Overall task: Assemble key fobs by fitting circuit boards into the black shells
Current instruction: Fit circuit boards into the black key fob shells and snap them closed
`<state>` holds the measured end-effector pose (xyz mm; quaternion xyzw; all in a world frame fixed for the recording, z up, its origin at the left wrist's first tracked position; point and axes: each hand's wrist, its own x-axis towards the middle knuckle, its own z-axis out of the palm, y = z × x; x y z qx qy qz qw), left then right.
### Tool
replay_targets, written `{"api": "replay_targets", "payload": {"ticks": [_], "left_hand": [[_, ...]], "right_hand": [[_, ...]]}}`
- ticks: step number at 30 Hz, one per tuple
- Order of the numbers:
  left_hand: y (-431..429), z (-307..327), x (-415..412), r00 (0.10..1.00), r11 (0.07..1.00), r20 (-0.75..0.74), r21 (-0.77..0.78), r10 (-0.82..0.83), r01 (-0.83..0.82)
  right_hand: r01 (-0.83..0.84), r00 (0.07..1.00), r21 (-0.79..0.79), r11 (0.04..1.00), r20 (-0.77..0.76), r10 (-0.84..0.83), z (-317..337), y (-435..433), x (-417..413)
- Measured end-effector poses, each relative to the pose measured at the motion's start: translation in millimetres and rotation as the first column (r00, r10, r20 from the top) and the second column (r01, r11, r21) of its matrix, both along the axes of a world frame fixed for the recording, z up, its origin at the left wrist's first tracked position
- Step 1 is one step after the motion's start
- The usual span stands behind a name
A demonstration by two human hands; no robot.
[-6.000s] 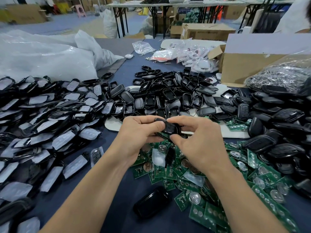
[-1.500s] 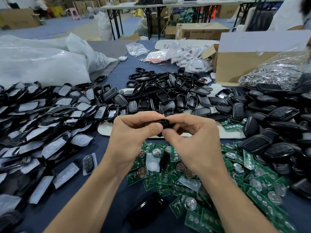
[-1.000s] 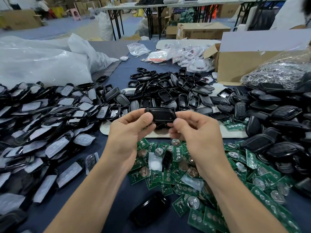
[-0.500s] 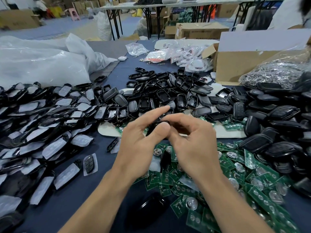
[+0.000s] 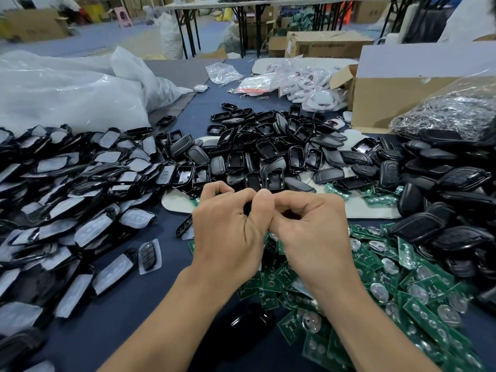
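Note:
My left hand [image 5: 228, 232] and my right hand [image 5: 311, 232] meet above the table's middle, fingers curled and thumbs touching. Between them they pinch a small black shell part [image 5: 247, 208], of which only a dark sliver shows. Green circuit boards [image 5: 389, 277] with round metal contacts lie heaped under and to the right of my hands. Open black shells [image 5: 268, 151] are piled just beyond my fingers. A narrow black piece [image 5: 185, 225] lies on the cloth left of my left hand.
Film-backed black parts [image 5: 67, 197] cover the left side. Closed black shells [image 5: 442, 210] are stacked on the right. A glossy black fob [image 5: 249, 323] lies between my forearms. At the back stand a cardboard box [image 5: 389, 103], a white plastic sack [image 5: 67, 98] and a bag of metal rings [image 5: 451, 111].
One second ago both hands held a black shell up in plain sight. Since then a black piece landed left of my left hand, and my fingers have curled together around a small part.

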<state>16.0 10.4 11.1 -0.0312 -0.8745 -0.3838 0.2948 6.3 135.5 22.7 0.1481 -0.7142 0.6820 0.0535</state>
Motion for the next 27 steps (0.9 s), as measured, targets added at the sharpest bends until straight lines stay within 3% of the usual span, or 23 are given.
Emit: {"api": "replay_targets", "payload": {"ticks": [2, 4, 6, 9, 15, 24, 27], "left_hand": [[-0.3, 0.6, -3.0, 0.998, 0.998, 0.047, 0.062, -0.034, 0.031], [0.9, 4.0, -4.3, 0.992, 0.967, 0.07, 0.241, -0.105, 0.086], [1.8, 7.2, -4.6, 0.978, 0.881, 0.052, 0.445, -0.202, 0.158], [1.0, 9.2, -5.1, 0.972, 0.795, -0.016, 0.572, -0.236, 0.203], [-4.0, 9.6, -7.0, 0.976, 0.75, -0.099, 0.627, -0.193, 0.212], [-3.9, 4.3, -8.5, 0.992, 0.699, -0.001, 0.709, -0.129, 0.092], [-0.9, 9.5, -11.0, 0.981, 0.687, 0.053, 0.721, -0.189, 0.094]], "right_hand": [[0.001, 1.0, 0.003, 1.0, -0.005, -0.001, 1.3, -0.3, -1.5], [0.02, 1.0, -0.046, 0.999, 0.0, -0.02, 2.4, 0.7, -4.3], [0.054, 0.998, -0.12, 0.991, 0.024, -0.051, 2.9, 3.7, -6.6], [0.068, 0.995, -0.24, 0.968, 0.09, -0.048, 2.2, 4.5, -7.6], [0.001, 0.983, -0.402, 0.916, 0.167, 0.072, 3.9, 3.7, -7.1], [0.046, 0.973, -0.347, 0.937, 0.23, 0.038, -4.0, -3.1, -6.8], [0.062, 0.967, -0.344, 0.937, 0.255, 0.03, -3.4, -0.2, -9.4]]}}
